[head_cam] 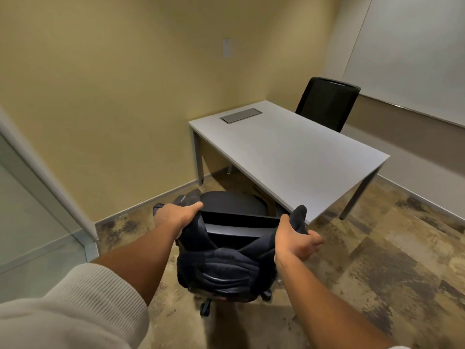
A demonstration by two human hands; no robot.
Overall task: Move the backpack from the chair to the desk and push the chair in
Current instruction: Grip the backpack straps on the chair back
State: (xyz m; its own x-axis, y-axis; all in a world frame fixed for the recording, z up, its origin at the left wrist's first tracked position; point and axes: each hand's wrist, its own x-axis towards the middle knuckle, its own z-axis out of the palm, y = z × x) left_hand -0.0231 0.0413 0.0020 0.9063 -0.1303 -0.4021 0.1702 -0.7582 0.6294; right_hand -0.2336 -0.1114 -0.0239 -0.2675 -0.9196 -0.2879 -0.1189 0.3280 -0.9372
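**Both hands on the backpack at the chair**

Head view: a dark navy backpack (221, 268) hangs over the back of a black office chair (234, 205), its padded back panel facing the camera and its upper corners pulled outward. The left hand (176, 215) is closed around the bag's upper left corner, thumb stretched along the top edge and fingers wrapped under the fabric. The right hand (298, 238) grips the upper right corner, where a fold of dark cloth sticks up above the knuckles; its fingers are curled, though how tightly they pinch the material is hard to judge from this angle. A cream ribbed sleeve (75, 306) covers the left upper arm, and both forearms are bare.

The chair stands just short of the near edge of a pale grey desk (289, 152), with its seat partly under the tabletop and its castors on a mottled brown carpet (377, 260). A grey inset panel (241, 115) sits near the desk's far end. A second black chair (327, 104) stands behind the desk, below a whiteboard (415, 59). The yellow wall (113, 96) carries a small white plate.
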